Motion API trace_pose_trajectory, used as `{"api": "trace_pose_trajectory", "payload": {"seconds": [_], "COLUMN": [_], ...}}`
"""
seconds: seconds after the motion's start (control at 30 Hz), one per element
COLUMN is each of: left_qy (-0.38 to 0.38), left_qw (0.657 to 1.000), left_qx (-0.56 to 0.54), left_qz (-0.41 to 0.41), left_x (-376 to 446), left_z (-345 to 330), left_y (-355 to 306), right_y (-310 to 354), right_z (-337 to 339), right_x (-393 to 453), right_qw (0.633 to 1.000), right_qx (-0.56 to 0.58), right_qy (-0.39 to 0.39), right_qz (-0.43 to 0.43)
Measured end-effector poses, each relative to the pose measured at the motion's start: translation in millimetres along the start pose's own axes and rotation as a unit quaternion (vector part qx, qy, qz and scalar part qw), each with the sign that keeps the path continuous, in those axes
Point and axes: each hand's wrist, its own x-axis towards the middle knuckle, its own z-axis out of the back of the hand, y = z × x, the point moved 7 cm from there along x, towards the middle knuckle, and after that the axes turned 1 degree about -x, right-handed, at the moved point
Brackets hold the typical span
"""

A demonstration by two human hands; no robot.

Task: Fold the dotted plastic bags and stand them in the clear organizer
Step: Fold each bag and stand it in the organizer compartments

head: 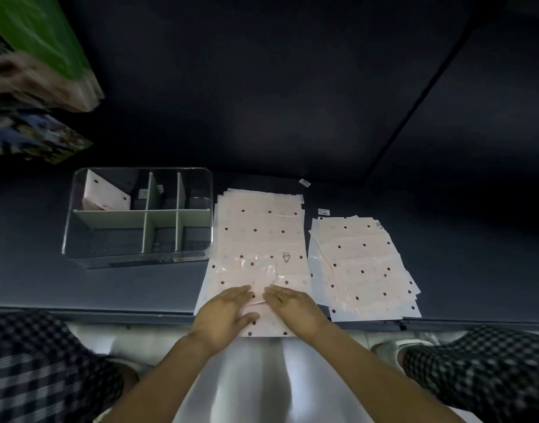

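**Pink dotted bags under two flat hands**

Pale pink plastic, spotted with dark dots, lies in a pile (259,236) on the dark surface (33,270), its near end hanging over the edge. Both hands press on that near end: left hand (224,315) with fingers straight and thumb spread, right hand (292,306) flat too (a ring on one finger), neither gripping. A second pile (362,267) sits just to the right, fanned. Left of the first pile stands the clear organizer (79,215), touching or nearly touching it; folded bags (105,193) lean in its far left compartment.
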Motion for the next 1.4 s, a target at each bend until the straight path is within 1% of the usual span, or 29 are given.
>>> {"api": "trace_pose_trajectory", "payload": {"seconds": [0.03, 0.07, 0.1, 0.13, 0.17, 0.2, 0.23, 0.27, 0.37, 0.4, 0.47, 0.53, 0.6, 0.63, 0.67, 0.73, 0.8, 0.83, 0.9, 0.97, 1.07, 1.13, 1.27, 1.33, 1.4], "left_qy": [0.005, 0.004, 0.0, -0.014, -0.04, -0.075, -0.11, -0.14, -0.177, -0.179, -0.188, -0.219, -0.294, -0.342, -0.378, -0.402, -0.397, -0.395, -0.394, -0.398, -0.42, -0.442, -0.47, -0.482, -0.508], "left_qw": [1.0, 0.999, 0.999, 0.998, 0.995, 0.99, 0.982, 0.975, 0.958, 0.948, 0.936, 0.935, 0.927, 0.913, 0.895, 0.865, 0.853, 0.849, 0.838, 0.825, 0.812, 0.802, 0.784, 0.776, 0.763], "left_qx": [-0.017, -0.034, -0.049, -0.068, -0.088, -0.113, -0.141, -0.162, -0.212, -0.247, -0.28, -0.253, -0.181, -0.134, -0.093, -0.051, -0.06, -0.082, -0.154, -0.222, -0.26, -0.274, -0.29, -0.301, -0.308], "left_qz": [0.005, 0.008, 0.009, 0.01, 0.02, 0.034, 0.054, 0.068, 0.082, 0.087, 0.104, 0.115, 0.147, 0.178, 0.217, 0.296, 0.333, 0.34, 0.345, 0.334, 0.312, 0.295, 0.282, 0.272, 0.256], "left_x": [1, 3, 4, 6, 8, 9, 10, 11, 18, 20, 22, 19, 7, -1, -11, -25, -31, -31, -29, -24, -18, -18, -20, -21, -25], "left_z": [3, 7, 13, 20, 30, 42, 55, 69, 110, 123, 149, 177, 207, 221, 231, 238, 235, 231, 222, 217, 218, 217, 215, 215, 216], "left_y": [0, 0, 0, 1, 3, 7, 12, 18, 37, 45, 65, 87, 116, 132, 149, 178, 198, 206, 221, 232, 242, 245, 248, 247, 244], "right_y": [0, 1, 2, 4, 2, 1, 2, 5, 15, 19, 29, 42, 58, 70, 82, 108, 136, 149, 171, 186, 198, 202, 210, 213, 219], "right_z": [6, 9, 16, 28, 36, 47, 60, 78, 135, 149, 167, 181, 191, 195, 197, 196, 190, 186, 175, 160, 139, 127, 105, 96, 88], "right_x": [2, 4, 6, 9, 13, 15, 20, 24, 42, 50, 70, 94, 121, 134, 148, 176, 203, 216, 239, 257, 278, 291, 312, 319, 323], "right_qw": [1.0, 0.997, 0.996, 0.993, 0.993, 0.996, 0.995, 0.994, 0.976, 0.97, 0.965, 0.958, 0.945, 0.94, 0.939, 0.944, 0.956, 0.966, 0.985, 0.99, 0.992, 0.995, 0.989, 0.982, 0.978], "right_qx": [-0.018, -0.074, -0.086, -0.1, -0.097, -0.076, -0.069, -0.034, 0.073, 0.108, 0.17, 0.208, 0.254, 0.269, 0.274, 0.268, 0.236, 0.199, 0.082, -0.011, -0.051, -0.019, 0.086, 0.141, 0.176], "right_qy": [-0.017, -0.02, -0.023, -0.047, -0.054, -0.055, -0.073, -0.101, -0.204, -0.213, -0.196, -0.185, -0.194, -0.197, -0.198, -0.186, -0.168, -0.162, -0.153, -0.141, -0.112, -0.09, -0.054, -0.045, -0.034], "right_qz": [0.001, 0.024, 0.026, 0.03, 0.026, 0.011, 0.007, 0.001, -0.025, -0.035, -0.048, -0.067, -0.074, -0.07, -0.064, -0.05, -0.039, -0.031, -0.012, -0.004, -0.017, -0.044, -0.105, -0.116, -0.107]}}
